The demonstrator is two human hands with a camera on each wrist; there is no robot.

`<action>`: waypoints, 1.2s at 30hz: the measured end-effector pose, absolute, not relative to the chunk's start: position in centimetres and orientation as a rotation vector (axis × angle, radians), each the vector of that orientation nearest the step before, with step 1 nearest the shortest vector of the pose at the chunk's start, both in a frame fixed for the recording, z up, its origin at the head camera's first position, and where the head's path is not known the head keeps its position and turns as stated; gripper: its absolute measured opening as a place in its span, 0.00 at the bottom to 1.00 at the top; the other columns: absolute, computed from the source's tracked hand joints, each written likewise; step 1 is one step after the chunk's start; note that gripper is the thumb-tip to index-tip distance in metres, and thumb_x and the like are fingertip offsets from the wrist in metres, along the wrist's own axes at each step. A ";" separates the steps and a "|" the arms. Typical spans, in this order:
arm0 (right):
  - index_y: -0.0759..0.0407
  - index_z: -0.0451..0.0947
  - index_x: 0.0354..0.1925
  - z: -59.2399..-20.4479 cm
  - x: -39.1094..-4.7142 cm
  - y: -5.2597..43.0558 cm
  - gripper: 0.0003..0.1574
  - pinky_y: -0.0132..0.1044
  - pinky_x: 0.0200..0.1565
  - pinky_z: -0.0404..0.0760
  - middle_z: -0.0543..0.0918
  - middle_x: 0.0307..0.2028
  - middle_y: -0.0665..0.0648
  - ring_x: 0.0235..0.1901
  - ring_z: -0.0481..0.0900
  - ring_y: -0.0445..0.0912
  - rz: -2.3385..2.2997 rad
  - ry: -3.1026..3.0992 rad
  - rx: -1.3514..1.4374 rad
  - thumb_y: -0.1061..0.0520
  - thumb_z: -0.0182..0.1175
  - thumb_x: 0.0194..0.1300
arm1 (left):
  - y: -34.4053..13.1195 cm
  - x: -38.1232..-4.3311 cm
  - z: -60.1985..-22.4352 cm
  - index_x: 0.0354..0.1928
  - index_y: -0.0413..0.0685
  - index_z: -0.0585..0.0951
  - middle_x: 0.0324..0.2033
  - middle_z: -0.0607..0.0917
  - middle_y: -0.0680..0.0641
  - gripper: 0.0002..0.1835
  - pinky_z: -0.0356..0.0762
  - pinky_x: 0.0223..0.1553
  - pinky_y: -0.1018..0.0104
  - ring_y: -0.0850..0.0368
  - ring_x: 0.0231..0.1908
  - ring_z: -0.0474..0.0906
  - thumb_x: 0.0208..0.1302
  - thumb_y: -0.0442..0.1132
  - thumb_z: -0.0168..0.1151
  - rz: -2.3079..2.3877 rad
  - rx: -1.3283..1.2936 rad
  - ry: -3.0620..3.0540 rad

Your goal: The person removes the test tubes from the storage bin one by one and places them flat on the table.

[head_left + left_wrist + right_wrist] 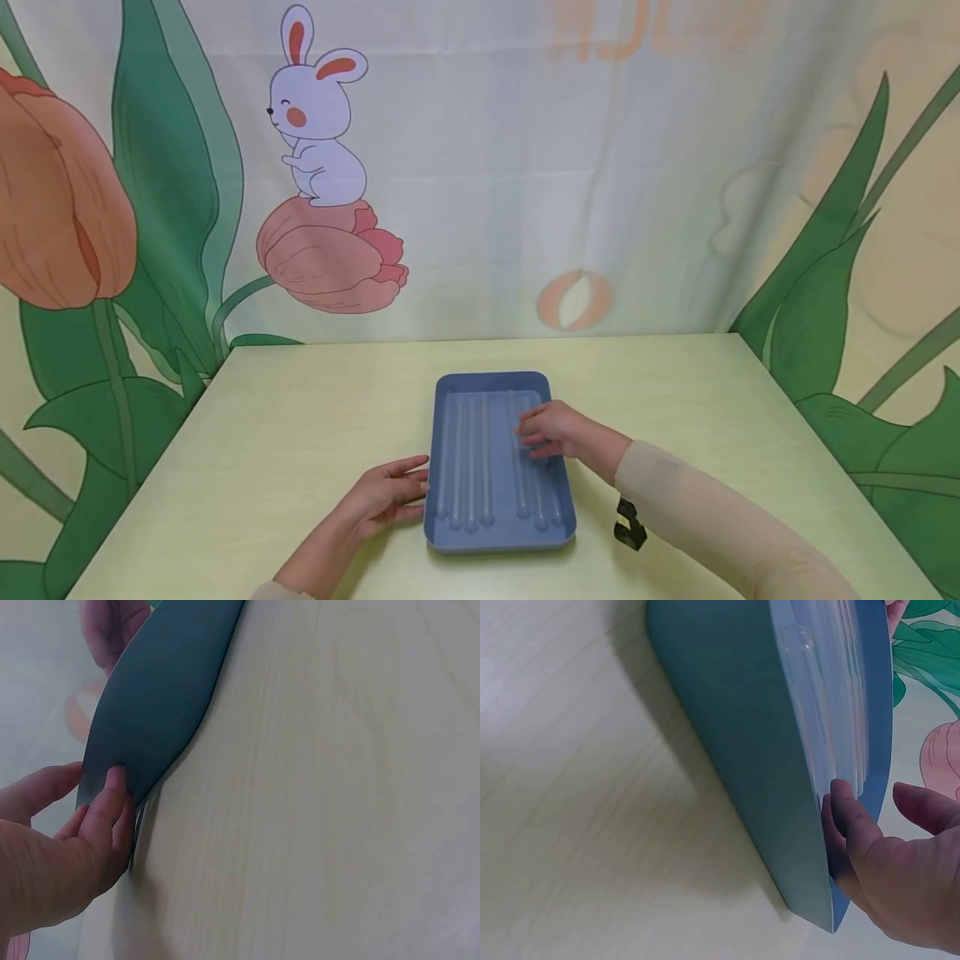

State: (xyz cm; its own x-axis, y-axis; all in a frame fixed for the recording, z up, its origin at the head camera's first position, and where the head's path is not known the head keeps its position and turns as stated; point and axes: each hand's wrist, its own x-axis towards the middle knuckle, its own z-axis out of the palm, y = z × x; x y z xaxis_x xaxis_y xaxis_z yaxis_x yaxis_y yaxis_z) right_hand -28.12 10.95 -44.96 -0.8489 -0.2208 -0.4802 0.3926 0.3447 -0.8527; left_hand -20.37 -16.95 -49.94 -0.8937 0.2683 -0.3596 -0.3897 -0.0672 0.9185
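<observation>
A blue rectangular tray [501,543] stands on the table with several clear test tubes [471,467] lying lengthwise in it. The tubes lie in two groups, a left one and a right one, rounded ends toward the near side. My left hand [386,498] rests with its fingertips against the tray's left outer wall, the fingers loosely bent. Over the right rim reaches my right hand [557,429], its fingers inside the tray at the right-hand tubes and partly covering them. In the right wrist view its thumb [928,808] stands apart from the fingers.
The pale wooden table [315,408] spreads around the tray on every side. Behind it hangs a printed cloth [480,183] with a rabbit and tulips. A small black device [629,525] sits beneath the right sleeve [697,500].
</observation>
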 end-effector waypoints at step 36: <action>0.76 0.71 0.64 -45.1 -29.4 8.0 0.29 0.51 0.60 0.85 0.75 0.65 0.78 0.63 0.79 0.64 -1.409 2.081 0.190 0.62 0.61 0.70 | -16.8 -20.5 -50.0 0.75 0.28 0.60 0.69 0.73 0.27 0.36 0.89 0.46 0.63 0.58 0.47 0.86 0.67 0.25 0.58 1.990 -0.131 1.806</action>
State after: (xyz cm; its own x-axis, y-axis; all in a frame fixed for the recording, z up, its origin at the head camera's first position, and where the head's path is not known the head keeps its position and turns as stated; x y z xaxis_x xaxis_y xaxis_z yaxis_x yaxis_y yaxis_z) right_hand -29.37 7.98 -45.13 -0.8029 -0.2125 -0.5570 0.4381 0.4232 -0.7931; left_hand -20.54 -16.81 -49.98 -0.8953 0.2604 -0.3614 -0.3849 -0.0438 0.9219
